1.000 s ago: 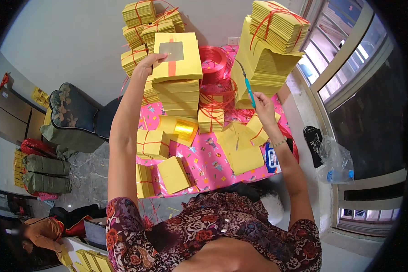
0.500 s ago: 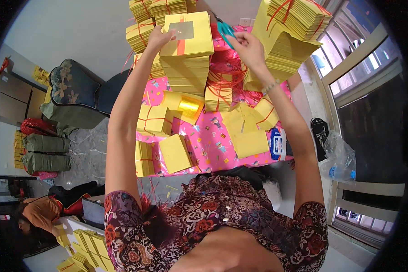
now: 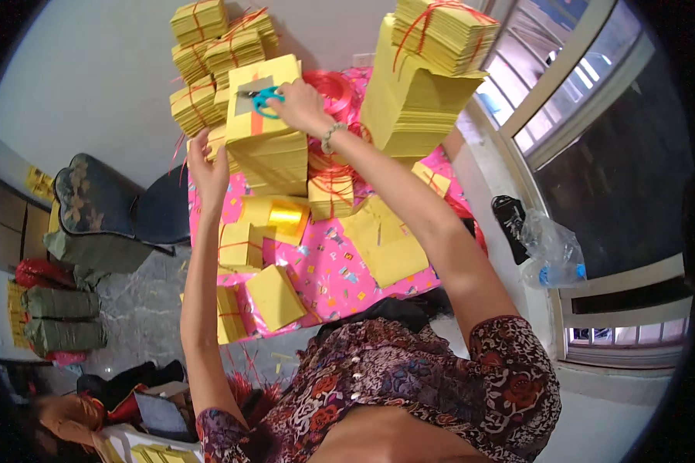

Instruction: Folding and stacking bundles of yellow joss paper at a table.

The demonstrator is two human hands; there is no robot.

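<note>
A tall stack of yellow paper stands at the table's back left, with a grey square and an orange strip on its top sheet. Teal-handled scissors are over that square, blades pointing left. The fingers of my right hand are closed on their handle. Beside the stack's left side, my left hand is raised with thumb and fingers apart, and nothing shows in it. Bundles tied with red string are piled behind it.
A pink patterned cloth covers the table. Red string heaps between the tall stack and another big yellow stack at right. Loose yellow sheets lie nearer me. A chair stands left; another person bends at lower left.
My right hand has carried the scissors left and down over the top of the stack. My left hand has left the grey square and moved down to the stack's left side. The view has shifted.
</note>
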